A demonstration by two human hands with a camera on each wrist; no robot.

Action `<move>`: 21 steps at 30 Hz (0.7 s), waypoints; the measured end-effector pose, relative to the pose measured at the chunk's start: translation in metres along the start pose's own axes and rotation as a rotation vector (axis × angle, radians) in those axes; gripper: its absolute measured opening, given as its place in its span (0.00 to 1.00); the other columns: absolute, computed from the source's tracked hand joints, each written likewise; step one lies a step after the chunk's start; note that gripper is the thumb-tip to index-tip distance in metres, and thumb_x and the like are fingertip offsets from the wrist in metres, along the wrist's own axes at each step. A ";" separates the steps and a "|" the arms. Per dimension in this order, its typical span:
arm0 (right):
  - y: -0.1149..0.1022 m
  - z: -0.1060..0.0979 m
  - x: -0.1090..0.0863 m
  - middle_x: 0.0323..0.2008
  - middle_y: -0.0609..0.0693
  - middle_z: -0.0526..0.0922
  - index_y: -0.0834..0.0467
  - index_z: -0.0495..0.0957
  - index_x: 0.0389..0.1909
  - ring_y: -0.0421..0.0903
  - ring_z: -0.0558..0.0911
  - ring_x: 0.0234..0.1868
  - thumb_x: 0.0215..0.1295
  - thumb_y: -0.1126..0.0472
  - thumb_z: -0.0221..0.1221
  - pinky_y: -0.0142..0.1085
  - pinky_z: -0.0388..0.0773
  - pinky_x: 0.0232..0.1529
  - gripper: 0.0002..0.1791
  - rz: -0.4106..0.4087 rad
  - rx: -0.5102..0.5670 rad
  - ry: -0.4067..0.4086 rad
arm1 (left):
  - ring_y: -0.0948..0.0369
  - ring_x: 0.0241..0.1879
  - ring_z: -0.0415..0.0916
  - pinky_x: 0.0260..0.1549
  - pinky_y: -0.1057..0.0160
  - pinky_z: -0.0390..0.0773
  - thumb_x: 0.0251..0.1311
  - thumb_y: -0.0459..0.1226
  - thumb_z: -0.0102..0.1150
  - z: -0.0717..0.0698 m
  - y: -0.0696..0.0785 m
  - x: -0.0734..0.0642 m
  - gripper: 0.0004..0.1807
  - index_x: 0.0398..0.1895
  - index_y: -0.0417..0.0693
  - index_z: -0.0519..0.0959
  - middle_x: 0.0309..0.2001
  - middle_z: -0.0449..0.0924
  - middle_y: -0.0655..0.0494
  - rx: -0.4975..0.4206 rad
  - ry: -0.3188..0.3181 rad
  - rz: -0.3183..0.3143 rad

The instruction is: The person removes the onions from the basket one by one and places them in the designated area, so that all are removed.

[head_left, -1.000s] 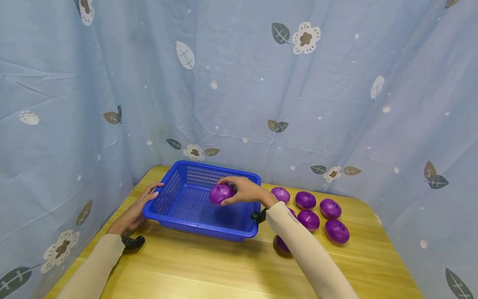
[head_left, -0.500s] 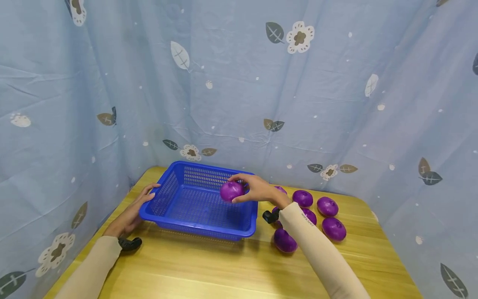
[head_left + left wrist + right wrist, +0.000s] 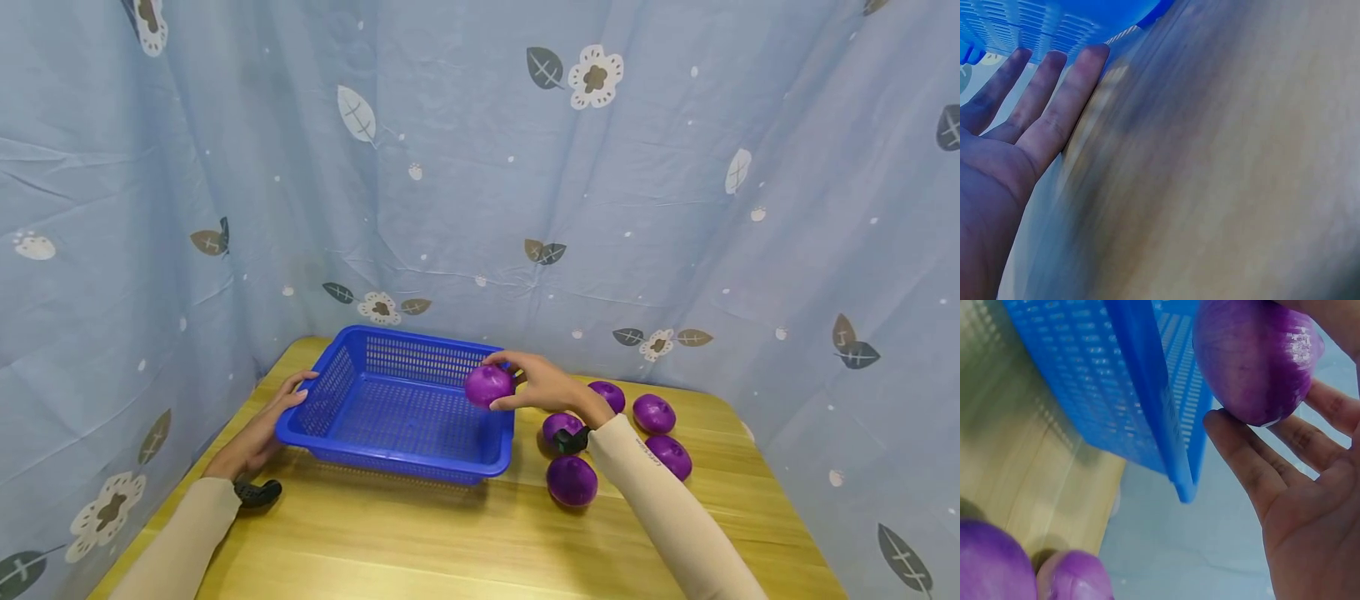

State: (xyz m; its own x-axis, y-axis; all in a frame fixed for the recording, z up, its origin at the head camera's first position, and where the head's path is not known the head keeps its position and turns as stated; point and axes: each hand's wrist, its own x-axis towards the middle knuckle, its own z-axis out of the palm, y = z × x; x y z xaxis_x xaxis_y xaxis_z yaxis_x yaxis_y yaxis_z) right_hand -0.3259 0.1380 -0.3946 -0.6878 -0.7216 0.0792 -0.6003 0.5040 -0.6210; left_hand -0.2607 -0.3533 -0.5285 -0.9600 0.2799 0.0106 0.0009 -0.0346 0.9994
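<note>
A purple onion is held between the thumb and fingers of my right hand, over the right end of the blue plastic basket. In the right wrist view the fingertips press on that onion beside the basket's rim. My left hand lies at the basket's left rim, fingertips touching it. In the left wrist view the fingers of my left hand reach out straight against the basket's slotted wall; the thumb is hidden there. No onions show inside the basket.
Several purple onions rest on the wooden table right of the basket, including a near one and a far one. My right forearm partly covers some. A blue patterned curtain hangs behind the table and along both sides.
My right hand has moved to the right with the onion, from above the basket's middle to its right end. My left hand has stayed at the left rim. The head view has shifted slightly.
</note>
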 end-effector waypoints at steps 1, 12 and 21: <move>0.001 -0.001 -0.002 0.61 0.41 0.77 0.45 0.72 0.68 0.47 0.79 0.56 0.57 0.45 0.75 0.43 0.78 0.56 0.38 -0.001 -0.001 0.004 | 0.45 0.51 0.78 0.44 0.49 0.84 0.82 0.51 0.35 0.000 0.000 0.000 0.25 0.78 0.69 0.50 0.72 0.48 0.34 0.000 0.001 0.000; 0.013 -0.012 -0.030 0.62 0.44 0.77 0.46 0.72 0.68 0.50 0.81 0.56 0.58 0.46 0.75 0.44 0.79 0.56 0.38 0.016 0.038 0.042 | 0.45 0.52 0.77 0.44 0.51 0.83 0.82 0.52 0.37 0.002 0.002 0.000 0.24 0.76 0.71 0.52 0.71 0.49 0.36 -0.002 0.020 -0.014; 0.022 -0.021 -0.054 0.62 0.44 0.78 0.45 0.72 0.69 0.49 0.80 0.57 0.57 0.45 0.76 0.46 0.80 0.56 0.39 0.034 0.044 0.074 | 0.46 0.51 0.77 0.44 0.50 0.83 0.81 0.53 0.38 0.003 0.003 0.000 0.25 0.77 0.71 0.52 0.71 0.48 0.35 -0.004 0.028 -0.021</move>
State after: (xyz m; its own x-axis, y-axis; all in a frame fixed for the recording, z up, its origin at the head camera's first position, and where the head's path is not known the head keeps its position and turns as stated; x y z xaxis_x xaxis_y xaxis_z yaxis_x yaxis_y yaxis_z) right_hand -0.3107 0.1982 -0.3964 -0.7367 -0.6664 0.1144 -0.5590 0.5050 -0.6576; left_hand -0.2596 -0.3502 -0.5259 -0.9671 0.2540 -0.0109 -0.0200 -0.0333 0.9992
